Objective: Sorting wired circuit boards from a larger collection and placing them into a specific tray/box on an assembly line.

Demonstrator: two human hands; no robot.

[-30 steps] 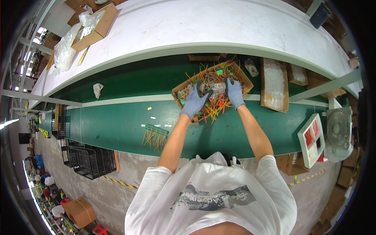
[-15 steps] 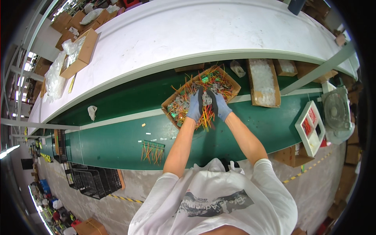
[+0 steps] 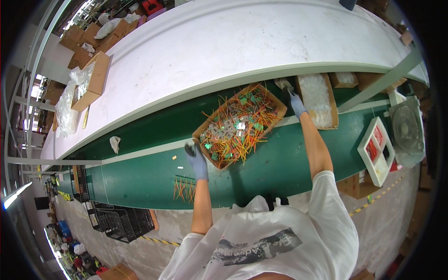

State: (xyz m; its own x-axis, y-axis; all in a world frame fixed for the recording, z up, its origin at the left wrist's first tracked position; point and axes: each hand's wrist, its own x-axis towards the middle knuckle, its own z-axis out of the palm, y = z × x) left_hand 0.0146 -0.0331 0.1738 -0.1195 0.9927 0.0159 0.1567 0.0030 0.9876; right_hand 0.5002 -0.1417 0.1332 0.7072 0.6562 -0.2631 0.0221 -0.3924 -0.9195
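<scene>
Shallow cardboard tray (image 3: 212,131) of orange wired parts lies slantwise on the green desk (image 3: 140,179), beside a box of white pieces (image 3: 318,99). Left hand (image 3: 198,160) grips its near-left corner, right hand (image 3: 295,103) its far-right corner, gloved fingers closed on the rim. Judged light but floppy; loose contents may spill, so hold opposite corners level
</scene>
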